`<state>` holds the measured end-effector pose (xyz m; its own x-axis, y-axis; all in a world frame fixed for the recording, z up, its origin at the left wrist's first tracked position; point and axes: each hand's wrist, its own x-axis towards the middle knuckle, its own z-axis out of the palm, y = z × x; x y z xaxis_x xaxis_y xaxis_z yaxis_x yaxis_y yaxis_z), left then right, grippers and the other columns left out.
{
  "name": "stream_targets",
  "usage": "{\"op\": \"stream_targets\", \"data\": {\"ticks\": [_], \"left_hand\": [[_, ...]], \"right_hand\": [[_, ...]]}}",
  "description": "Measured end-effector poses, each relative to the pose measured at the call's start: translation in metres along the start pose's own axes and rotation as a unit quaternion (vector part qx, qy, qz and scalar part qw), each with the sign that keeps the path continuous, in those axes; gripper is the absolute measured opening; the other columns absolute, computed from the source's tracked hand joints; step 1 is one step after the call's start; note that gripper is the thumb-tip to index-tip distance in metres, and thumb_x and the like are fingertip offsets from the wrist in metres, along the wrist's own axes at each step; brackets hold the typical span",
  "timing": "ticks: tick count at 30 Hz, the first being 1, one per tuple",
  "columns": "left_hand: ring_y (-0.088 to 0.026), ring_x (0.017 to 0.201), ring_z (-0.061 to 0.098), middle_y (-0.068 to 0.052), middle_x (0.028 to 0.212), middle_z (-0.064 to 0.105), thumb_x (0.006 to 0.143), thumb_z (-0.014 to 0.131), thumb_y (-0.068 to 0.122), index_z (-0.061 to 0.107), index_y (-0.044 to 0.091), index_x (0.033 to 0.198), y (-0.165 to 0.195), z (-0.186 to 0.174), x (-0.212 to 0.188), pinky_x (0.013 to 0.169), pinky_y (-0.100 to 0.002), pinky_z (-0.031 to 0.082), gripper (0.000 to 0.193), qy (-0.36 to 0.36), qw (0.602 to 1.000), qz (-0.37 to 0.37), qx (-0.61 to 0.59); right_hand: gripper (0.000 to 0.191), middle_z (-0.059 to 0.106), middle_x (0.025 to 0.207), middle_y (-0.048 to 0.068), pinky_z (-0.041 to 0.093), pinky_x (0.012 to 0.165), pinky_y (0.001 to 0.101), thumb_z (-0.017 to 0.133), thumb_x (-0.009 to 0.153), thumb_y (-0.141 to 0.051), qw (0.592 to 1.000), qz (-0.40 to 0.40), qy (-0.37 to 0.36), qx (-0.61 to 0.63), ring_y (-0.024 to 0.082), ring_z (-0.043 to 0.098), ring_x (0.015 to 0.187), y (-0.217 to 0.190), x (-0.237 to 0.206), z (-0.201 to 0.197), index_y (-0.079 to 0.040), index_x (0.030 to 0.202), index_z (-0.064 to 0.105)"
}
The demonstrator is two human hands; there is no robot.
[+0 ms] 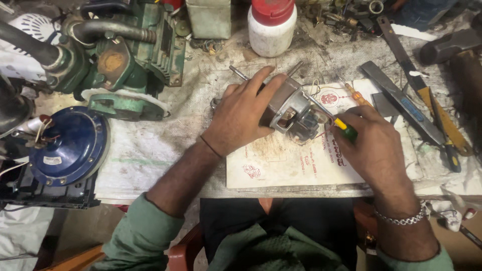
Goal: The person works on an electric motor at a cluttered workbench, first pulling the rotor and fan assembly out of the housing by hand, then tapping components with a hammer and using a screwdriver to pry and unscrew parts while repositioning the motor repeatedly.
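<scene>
Head view, single frame. Left hand (240, 116) lay over a small grey metal motor (290, 109), fingers curled round its housing and gripping it, the motor tilted with its shaft (238, 73) pointing up and left. Motor sat above a pale printed card (286, 163) at the middle of the bench. Right hand (374, 143) was closed round a screwdriver (343, 125) with a yellow and green handle, the tip set against the motor's near end — whether seated in a screw cannot be told. Silver chain bracelet (401, 219) circled the right wrist; a thin dark band (211, 147) circled the left.

Surroundings, same view:
- White plastic jar (271, 26) with red lid, upright, behind the motor.
- Green cast-iron pump or compressor body (125, 52), upper left, with a dark hose attached.
- Blue domed motor cover (70, 145), left edge, wires beside it.
- Second screwdriver (357, 94) with an orange handle, just behind the right hand.
- Flat metal files (401, 103) and a yellow-handled tool (442, 123), right of the card — lying diagonally.
- Loose nuts and small parts (346, 17), top right, too small to sort.
- Bench cover (191, 105), a stained woven sheet.
</scene>
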<state>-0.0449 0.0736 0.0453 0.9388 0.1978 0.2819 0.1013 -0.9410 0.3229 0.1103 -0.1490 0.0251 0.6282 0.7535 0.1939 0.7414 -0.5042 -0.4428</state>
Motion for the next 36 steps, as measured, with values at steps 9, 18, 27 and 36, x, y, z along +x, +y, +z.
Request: {"op": "stream_targets", "data": {"ticks": [9,18,27,36], "left_hand": [[-0.036,0.104,0.067,-0.024,0.13,0.058,0.057,0.089,0.031,0.054,0.003,0.139,0.007,-0.02,-0.003,0.09,-0.045,0.048,0.093,0.044,0.996,0.062,0.039],[-0.03,0.087,0.069,-0.016,0.103,0.07,0.041,0.093,0.04,0.066,0.003,0.123,0.042,-0.08,-0.01,0.071,-0.044,0.049,0.094,-0.07,0.98,0.103,0.155],[-0.027,0.079,0.065,-0.012,0.084,0.069,0.058,0.092,0.054,0.071,0.006,0.114,0.037,-0.076,0.005,0.079,-0.044,0.043,0.077,-0.141,0.982,0.078,0.101],[-0.029,0.103,0.072,-0.012,0.103,0.077,0.087,0.069,0.058,0.069,0.013,0.133,-0.007,-0.021,0.059,0.106,-0.056,0.042,0.064,-0.137,0.987,0.057,-0.055]], "right_hand": [[0.031,0.071,0.106,0.014,0.056,0.08,0.0441,0.079,0.087,-0.02,0.999,-0.033,0.017,0.001,0.034,0.07,0.09,0.007,0.007,0.009,-0.007,0.115,0.075],[0.031,0.071,0.104,0.014,0.056,0.073,0.0456,0.077,0.087,-0.023,0.997,-0.051,0.003,-0.055,0.034,0.07,0.084,0.001,0.011,0.009,-0.006,0.114,0.074],[0.021,0.071,0.085,0.016,0.054,0.064,0.042,0.079,0.091,-0.018,0.999,-0.011,0.045,0.014,0.029,0.068,0.067,0.018,0.004,0.013,-0.001,0.103,0.074],[0.02,0.069,0.074,0.003,0.044,0.059,0.0231,0.079,0.091,-0.009,0.959,0.065,0.085,0.262,0.006,0.059,0.066,0.009,-0.005,0.008,-0.004,0.111,0.079]]}}
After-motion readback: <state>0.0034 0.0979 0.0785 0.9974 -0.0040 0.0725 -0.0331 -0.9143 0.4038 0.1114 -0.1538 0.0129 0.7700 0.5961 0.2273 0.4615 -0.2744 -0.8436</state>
